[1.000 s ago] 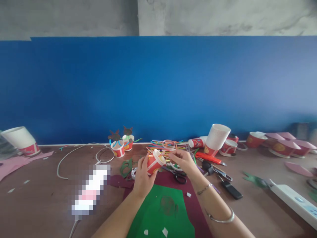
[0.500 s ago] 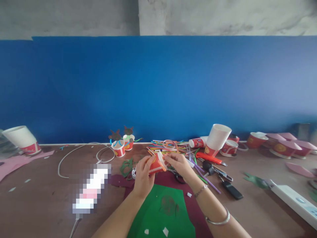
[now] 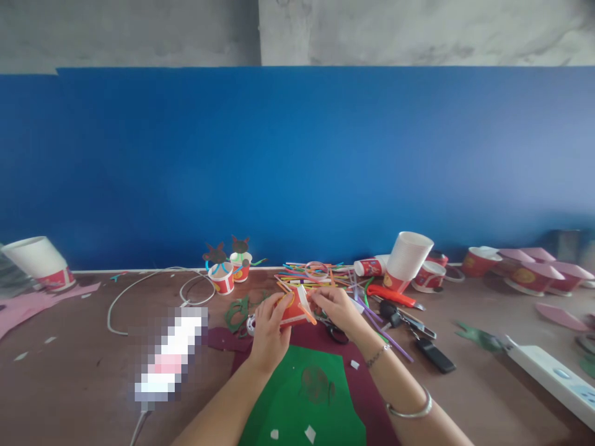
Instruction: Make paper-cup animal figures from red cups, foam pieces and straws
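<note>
A red and white paper cup (image 3: 292,311) lies tilted in my left hand (image 3: 270,328), whose fingers wrap round its side. An orange straw piece (image 3: 307,313) sticks out at the cup's rim. My right hand (image 3: 335,308) is closed in a pinch beside the rim; what its fingertips hold is too small to make out. Beneath both hands lie a green sheet (image 3: 302,384) and a maroon sheet (image 3: 356,384). Scissors (image 3: 335,333) lie partly hidden under my right hand.
Coloured straws (image 3: 316,272) are heaped behind my hands. Two decorated cups (image 3: 222,279) stand at the back left. A tall cup stack (image 3: 409,260), an orange cutter (image 3: 390,297), keys (image 3: 391,313) and a power strip (image 3: 553,375) are to the right. A blurred-out phone (image 3: 171,353) lies left.
The cup has turned slightly in my left hand, and the orange straw piece at its rim points a little further down. My right hand stays almost in place.
</note>
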Demonstrator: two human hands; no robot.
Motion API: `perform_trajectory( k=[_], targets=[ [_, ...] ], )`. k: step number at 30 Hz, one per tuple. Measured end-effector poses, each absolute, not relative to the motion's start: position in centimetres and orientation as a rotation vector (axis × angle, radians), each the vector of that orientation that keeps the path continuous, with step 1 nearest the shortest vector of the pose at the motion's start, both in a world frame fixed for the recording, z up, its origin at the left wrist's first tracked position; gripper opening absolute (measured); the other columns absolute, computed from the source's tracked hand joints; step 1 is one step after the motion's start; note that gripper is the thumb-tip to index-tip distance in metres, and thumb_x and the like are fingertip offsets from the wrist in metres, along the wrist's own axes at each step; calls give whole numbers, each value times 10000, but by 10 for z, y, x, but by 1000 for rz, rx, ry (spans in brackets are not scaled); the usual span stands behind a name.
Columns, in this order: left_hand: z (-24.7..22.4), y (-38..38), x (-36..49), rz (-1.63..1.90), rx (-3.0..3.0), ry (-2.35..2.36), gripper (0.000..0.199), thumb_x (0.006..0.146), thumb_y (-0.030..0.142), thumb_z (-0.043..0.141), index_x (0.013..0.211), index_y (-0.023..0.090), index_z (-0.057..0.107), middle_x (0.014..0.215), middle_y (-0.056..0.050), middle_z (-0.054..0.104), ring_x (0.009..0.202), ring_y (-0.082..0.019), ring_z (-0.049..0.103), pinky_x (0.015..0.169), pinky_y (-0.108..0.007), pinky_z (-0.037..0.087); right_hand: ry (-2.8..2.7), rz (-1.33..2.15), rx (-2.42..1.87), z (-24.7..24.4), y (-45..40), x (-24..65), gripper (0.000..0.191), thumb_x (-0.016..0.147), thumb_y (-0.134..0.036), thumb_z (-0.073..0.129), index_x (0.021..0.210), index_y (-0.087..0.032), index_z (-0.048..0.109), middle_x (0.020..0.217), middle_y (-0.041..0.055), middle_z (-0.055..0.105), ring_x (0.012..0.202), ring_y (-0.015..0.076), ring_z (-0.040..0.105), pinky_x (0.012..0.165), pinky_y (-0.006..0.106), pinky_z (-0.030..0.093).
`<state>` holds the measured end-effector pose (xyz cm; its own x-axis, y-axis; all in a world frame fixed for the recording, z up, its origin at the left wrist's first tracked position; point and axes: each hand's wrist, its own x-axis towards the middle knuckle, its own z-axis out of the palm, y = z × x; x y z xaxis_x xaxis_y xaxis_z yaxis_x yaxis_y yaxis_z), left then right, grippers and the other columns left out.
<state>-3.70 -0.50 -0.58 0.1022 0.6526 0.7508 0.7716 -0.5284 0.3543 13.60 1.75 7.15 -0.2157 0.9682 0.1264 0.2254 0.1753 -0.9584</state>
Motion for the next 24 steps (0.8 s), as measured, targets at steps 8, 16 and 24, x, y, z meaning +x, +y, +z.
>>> perform_trajectory(
  k=[8,16,24],
  targets=[
    [-7,-4,-37,-1429,-2251,-1481,567,771,102,528,1300,256,390,1205,-99,501,1137,-241,470,954,-416,392,-1585,1149,-1109,67,20,136,181,714,-273,536,583,-157,586,566,5,591,533,114,506,528,225,375],
    [-6,-5,-37,-1420,-2258,-1449,560,779,95,523,1299,252,386,1210,-97,501,1142,-235,466,959,-406,385,-1615,1108,-1159,66,20,136,307,749,-389,578,555,-153,562,520,-7,537,485,98,437,496,231,327],
    [-6,-5,-36,-1402,-2276,-1445,564,780,97,514,1305,260,387,1213,-96,502,1130,-235,474,952,-404,379,-1568,1139,-1101,69,19,134,235,714,-307,568,525,-168,546,510,-10,550,490,108,469,514,236,358]
  ],
)
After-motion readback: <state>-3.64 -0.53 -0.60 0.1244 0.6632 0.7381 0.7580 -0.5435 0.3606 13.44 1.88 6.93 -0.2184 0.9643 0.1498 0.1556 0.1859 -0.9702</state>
